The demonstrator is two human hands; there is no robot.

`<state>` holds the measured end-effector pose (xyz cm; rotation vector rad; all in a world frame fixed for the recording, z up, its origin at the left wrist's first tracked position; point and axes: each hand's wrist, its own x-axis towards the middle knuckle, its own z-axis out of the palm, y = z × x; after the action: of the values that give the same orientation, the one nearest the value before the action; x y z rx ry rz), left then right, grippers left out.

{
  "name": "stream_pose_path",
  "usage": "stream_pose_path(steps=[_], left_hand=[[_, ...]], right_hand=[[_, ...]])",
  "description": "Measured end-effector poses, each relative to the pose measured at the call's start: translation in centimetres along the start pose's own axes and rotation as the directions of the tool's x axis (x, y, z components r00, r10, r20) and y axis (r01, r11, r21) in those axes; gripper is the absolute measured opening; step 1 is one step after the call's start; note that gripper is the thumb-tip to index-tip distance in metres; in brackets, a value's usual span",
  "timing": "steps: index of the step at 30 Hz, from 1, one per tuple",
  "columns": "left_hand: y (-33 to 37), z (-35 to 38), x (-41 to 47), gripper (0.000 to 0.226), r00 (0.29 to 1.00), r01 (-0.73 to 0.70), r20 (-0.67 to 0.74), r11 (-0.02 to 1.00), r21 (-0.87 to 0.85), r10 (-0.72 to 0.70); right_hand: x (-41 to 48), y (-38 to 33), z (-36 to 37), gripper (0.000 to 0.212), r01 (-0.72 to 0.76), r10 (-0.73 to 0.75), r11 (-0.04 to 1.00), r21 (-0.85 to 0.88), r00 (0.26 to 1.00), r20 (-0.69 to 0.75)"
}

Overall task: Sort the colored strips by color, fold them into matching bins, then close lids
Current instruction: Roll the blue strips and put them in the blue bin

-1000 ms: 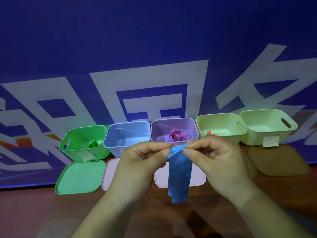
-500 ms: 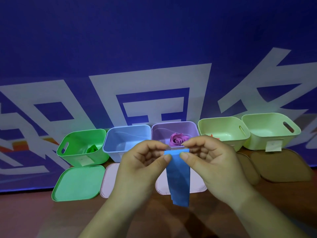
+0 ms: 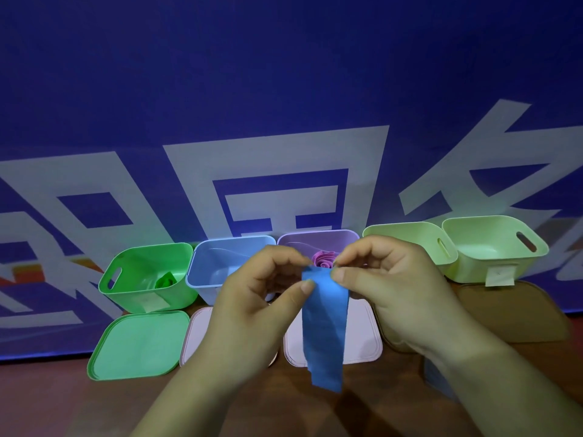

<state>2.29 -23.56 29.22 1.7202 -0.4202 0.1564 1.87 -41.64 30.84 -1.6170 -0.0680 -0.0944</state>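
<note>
Head view, both hands pinching blue strip (image 3: pixel 323 329), hiding purple bin (image 3: pixel 315 239)

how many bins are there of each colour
green bin: 1
blue bin: 1
purple bin: 1
pale yellow-green bins: 2
total: 5, all with lids off

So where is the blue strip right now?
In the head view's centre, the long blue paper strip hangs from both hands, left hand and right hand pinching its top edge, in front of the open purple plastic bin.
</note>
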Motion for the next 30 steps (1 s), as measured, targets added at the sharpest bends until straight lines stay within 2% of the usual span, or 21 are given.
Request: stream_pose_path(steps=[3, 7, 10, 14, 21, 25, 30], left_hand=[[-0.1, -0.4, -0.2, 0.027, 0.999, -0.035, 0.045, 0.992, 0.120, 0.030], [0.1, -0.4, -0.2, 0.032, 0.999, 0.051, 0.000, 0.990, 0.128, -0.051], [0.6, -0.3, -0.1, 0.042, 0.992, 0.125, -0.019, 0.990, 0.067, -0.124], [1.2, -0.2, 0.0, 0.039, 0.983, 0.181, -0.027, 0.983, 0.022, -0.181], [1.5, -0.1, 0.2, 0.032, 0.974, 0.226, -0.028, 0.974, -0.010, -0.226], [1.5, 0.1, 0.1, 0.032, 0.973, 0.229, -0.029, 0.973, 0.006, -0.229], [1.3, 0.0, -0.3, 0.033, 0.985, 0.172, -0.014, 0.971, 0.166, -0.172]], right_hand=[[0.1, -0.4, 0.1, 0.020, -0.048, 0.048, 0.998, 0.029, 0.999, -0.003], [-0.1, -0.6, 0.0, 0.020, -0.092, 0.091, 0.995, 0.041, 0.996, 0.013], [-0.3, -0.8, -0.2, 0.017, -0.025, 0.026, 0.999, -0.042, 1.000, 0.017], [-0.6, -0.8, -0.8, 0.022, 0.098, -0.089, 0.976, -0.193, 0.994, 0.059], [-1.0, -1.0, -1.7, 0.030, 0.132, -0.085, 0.928, -0.349, 0.985, 0.148], [-1.0, -1.3, -2.0, 0.023, 0.177, -0.122, 0.902, -0.394, 0.980, 0.160], [-1.2, -1.3, -2.2, 0.019, 0.180, -0.120, 0.884, -0.432, 0.979, 0.163]])
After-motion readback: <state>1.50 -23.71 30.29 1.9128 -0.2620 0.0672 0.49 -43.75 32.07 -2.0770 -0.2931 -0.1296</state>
